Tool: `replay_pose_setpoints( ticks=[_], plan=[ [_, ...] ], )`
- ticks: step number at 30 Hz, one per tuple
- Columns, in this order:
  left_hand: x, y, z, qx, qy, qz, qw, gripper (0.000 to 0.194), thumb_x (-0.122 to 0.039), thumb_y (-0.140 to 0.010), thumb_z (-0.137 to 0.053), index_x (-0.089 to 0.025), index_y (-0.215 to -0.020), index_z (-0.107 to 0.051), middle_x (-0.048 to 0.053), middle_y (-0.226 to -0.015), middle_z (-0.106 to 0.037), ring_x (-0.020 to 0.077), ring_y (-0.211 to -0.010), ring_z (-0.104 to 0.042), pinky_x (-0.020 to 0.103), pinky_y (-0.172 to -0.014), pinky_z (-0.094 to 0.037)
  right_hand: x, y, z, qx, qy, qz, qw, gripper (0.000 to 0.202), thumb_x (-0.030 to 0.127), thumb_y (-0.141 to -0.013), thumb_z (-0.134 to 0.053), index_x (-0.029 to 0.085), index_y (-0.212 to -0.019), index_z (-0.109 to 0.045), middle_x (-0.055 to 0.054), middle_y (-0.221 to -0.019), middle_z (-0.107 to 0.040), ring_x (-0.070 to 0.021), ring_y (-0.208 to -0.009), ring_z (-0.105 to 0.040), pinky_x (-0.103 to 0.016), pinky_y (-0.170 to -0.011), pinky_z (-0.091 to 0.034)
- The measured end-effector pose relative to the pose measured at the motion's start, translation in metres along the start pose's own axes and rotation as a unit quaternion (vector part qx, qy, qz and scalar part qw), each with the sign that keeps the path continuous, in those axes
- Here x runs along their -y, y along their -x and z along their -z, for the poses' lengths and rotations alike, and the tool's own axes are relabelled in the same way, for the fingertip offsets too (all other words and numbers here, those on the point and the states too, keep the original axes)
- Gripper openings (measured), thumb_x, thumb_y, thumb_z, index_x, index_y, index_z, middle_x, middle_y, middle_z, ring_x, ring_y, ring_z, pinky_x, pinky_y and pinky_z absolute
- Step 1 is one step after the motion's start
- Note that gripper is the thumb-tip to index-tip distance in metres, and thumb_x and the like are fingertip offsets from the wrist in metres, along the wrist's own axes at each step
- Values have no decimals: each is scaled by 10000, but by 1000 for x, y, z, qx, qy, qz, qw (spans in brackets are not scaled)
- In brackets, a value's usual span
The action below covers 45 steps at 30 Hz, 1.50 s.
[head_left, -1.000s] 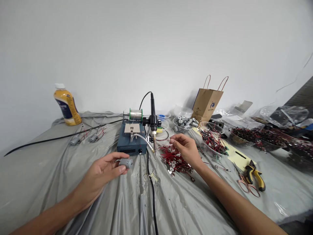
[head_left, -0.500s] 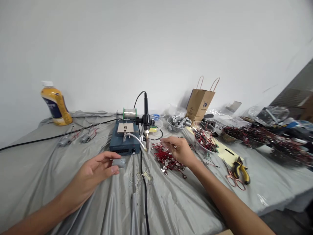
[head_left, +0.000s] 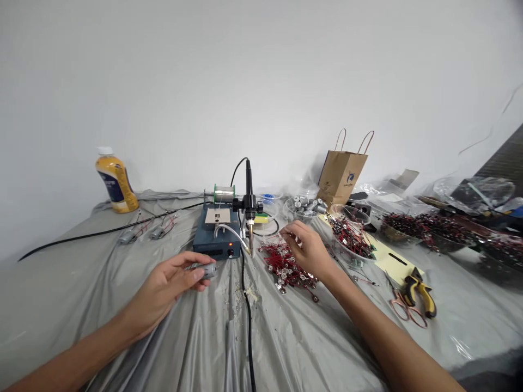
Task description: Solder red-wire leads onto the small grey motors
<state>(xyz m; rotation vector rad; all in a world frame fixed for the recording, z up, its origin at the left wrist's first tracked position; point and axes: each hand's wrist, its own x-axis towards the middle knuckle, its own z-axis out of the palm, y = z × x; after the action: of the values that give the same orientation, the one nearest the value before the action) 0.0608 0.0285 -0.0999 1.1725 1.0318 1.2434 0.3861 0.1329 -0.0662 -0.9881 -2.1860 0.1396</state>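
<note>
Between the thumb and fingers of my left hand is a small grey cylindrical motor, held in front of the blue soldering station. My right hand is over the pile of red wires with metal tabs, its fingers pinched together; what they hold, if anything, is too small to name. A soldering iron stands upright in a holder between my hands, tip down. A solder spool sits behind the station.
Two motors with wires and a yellow bottle are at the left. At the right are a bowl of motors, a paper bag, wire bowls, scissors and pliers. A black cable runs toward me.
The whole view has shifted, so the scene sits further right. The motor in my left hand is turned slightly, with my fingers further around it. My right hand remains over the wire pile.
</note>
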Motion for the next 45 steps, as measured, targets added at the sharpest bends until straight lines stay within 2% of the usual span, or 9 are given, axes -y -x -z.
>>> replay_pose_setpoints(
  ticks=[4,8,13,19,24,29,34,40,45],
  plan=[
    [-9,3,0,0,21,3,1000,287,-337,-851,-767,-218,-1106,-710,58,-1123,-674,156,-915,-671,230,-832,-554,-1,0,0,2,-17,-48,999,174,294,-1027,-407,200,-1025,-553,-53,-877,-656,-180,-787,-596,-290,-730,-427],
    [-19,5,-4,27,-2,1,1000,303,-285,-810,-810,-237,-1083,-687,22,-1107,-666,133,-918,-657,234,-875,-531,-2,-1,-1,-31,-25,15,999,167,278,-1011,-434,191,-1001,-576,-102,-1069,-629,-207,-974,-589,-316,-864,-446],
    [-22,-2,-19,83,-41,11,996,267,-341,-871,-742,-211,-1084,-648,1,-877,-653,138,-843,-650,261,-823,-524,-1,0,-1,-13,-21,-59,998,176,304,-1019,-404,198,-1029,-544,-52,-854,-648,-185,-768,-569,-295,-720,-407],
    [-15,-13,-39,69,-14,-7,998,250,-312,-863,-746,-184,-1062,-663,14,-913,-665,129,-833,-639,252,-809,-524,2,1,-3,-9,-44,-65,997,184,326,-1008,-420,193,-995,-547,-38,-820,-617,-174,-762,-538,-278,-705,-390],
    [-3,-13,-41,40,-7,-17,999,262,-350,-875,-729,-179,-1069,-687,57,-1024,-698,136,-792,-660,259,-747,-542,12,3,-9,-22,-114,-102,988,182,333,-992,-442,192,-935,-543,1,-741,-531,-138,-683,-457,-260,-655,-356],
    [6,-15,-40,46,37,-34,998,340,-251,-805,-810,-195,-1111,-673,48,-1086,-693,126,-888,-636,233,-809,-523,20,5,-15,-19,-207,-151,966,201,364,-983,-472,189,-907,-539,10,-742,-479,-121,-677,-418,-248,-634,-341],
    [10,-16,-41,35,49,-5,998,324,-283,-779,-840,-184,-1045,-683,5,-850,-681,101,-762,-610,205,-716,-507,19,7,-22,-4,-284,-169,944,258,440,-987,-500,186,-948,-526,28,-719,-437,-104,-641,-383,-234,-596,-334],
    [8,-12,-40,43,45,7,998,344,-291,-791,-830,-200,-1103,-719,39,-1036,-701,137,-938,-610,221,-815,-520,11,6,-29,-49,-340,-164,925,280,462,-968,-545,185,-1008,-530,13,-745,-552,-101,-631,-474,-229,-588,-390],
    [11,-12,-38,48,45,-8,998,381,-292,-829,-795,-233,-1181,-662,46,-1143,-684,144,-948,-619,246,-802,-533,7,5,-29,-29,-345,-148,927,352,457,-942,-597,178,-1151,-555,-55,-909,-696,-142,-746,-638,-262,-684,-496]
  ],
)
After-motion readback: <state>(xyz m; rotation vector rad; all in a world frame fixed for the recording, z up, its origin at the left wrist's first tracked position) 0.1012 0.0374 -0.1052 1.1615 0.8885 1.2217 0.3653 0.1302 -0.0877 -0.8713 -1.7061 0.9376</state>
